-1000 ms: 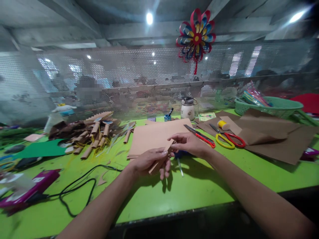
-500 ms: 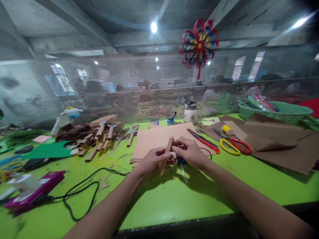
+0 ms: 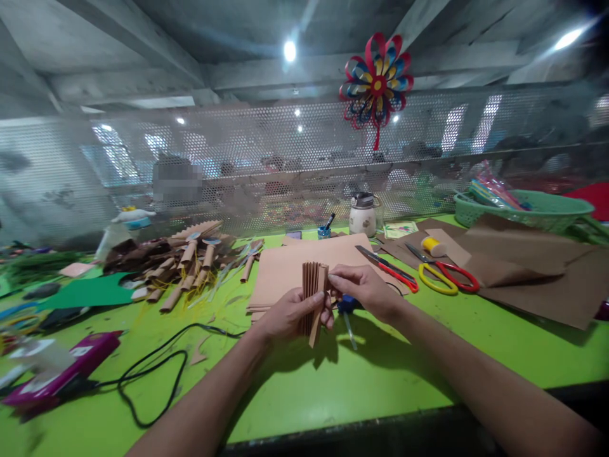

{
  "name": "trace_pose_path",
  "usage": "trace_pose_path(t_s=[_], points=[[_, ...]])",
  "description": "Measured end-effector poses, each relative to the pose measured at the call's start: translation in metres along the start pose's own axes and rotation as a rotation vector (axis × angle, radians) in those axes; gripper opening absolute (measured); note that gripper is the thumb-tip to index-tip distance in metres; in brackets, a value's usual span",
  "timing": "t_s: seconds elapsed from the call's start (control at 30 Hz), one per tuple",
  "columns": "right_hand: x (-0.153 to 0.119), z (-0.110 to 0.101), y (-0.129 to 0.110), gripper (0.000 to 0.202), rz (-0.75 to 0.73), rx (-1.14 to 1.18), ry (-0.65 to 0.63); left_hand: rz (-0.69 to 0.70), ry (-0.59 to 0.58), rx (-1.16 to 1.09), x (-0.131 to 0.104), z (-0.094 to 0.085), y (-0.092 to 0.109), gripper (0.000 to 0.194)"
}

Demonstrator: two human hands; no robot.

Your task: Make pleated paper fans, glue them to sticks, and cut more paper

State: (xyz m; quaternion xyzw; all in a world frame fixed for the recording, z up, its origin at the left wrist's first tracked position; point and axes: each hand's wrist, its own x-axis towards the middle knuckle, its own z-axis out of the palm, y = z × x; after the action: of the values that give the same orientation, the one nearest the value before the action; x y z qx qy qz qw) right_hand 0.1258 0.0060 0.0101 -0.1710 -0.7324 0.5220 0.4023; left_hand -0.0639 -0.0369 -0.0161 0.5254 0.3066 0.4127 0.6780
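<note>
My left hand [image 3: 297,311] is closed round a piece of pleated brown paper [image 3: 311,282], thumb across its front. The paper stands upright, its narrow accordion folds fanned slightly apart, with one strip slanting down towards me. My right hand [image 3: 359,289] is closed at the paper's right side, thumb and fingertips pinched at its edge. Under the right hand lies a blue glue gun [image 3: 349,303] with a clear stick pointing my way, partly hidden. Behind both hands is a stack of flat brown paper sheets [image 3: 278,266].
To the right lie a red-handled cutter [image 3: 394,273], scissors [image 3: 440,276], a yellow thread spool [image 3: 434,247] and dark brown paper [image 3: 533,273]. At left are a pile of brown paper rolls [image 3: 190,266], a black cable [image 3: 157,355] and a purple power strip [image 3: 66,374]. A bottle [image 3: 362,216] stands behind.
The folded paper was seen edge-on as a narrow bundle; now it is turned and its pleats show fanned open. My right hand has shifted slightly, staying at its right side.
</note>
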Motion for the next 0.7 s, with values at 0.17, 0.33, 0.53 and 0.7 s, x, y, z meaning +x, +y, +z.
trace_pose_path(t_s=[0.17,0.33,0.53,0.7], points=[[-0.0002,0.0013,-0.0011,0.028,-0.036,-0.092,0.028,-0.041,-0.059,0.008,-0.0006,-0.0036,-0.0015,0.034],[-0.0019,0.0009,0.0001,0.021,-0.116,-0.165,0.022,-0.052,-0.086,-0.008,-0.001,-0.0026,-0.0013,0.037],[-0.0045,-0.0019,-0.0073,0.018,-0.126,-0.14,-0.057,0.004,-0.11,-0.043,-0.0019,-0.0033,-0.0028,0.029],[-0.0047,0.0012,-0.0071,0.017,-0.149,-0.177,-0.035,-0.014,-0.108,0.002,-0.0029,-0.0059,-0.0024,0.034]])
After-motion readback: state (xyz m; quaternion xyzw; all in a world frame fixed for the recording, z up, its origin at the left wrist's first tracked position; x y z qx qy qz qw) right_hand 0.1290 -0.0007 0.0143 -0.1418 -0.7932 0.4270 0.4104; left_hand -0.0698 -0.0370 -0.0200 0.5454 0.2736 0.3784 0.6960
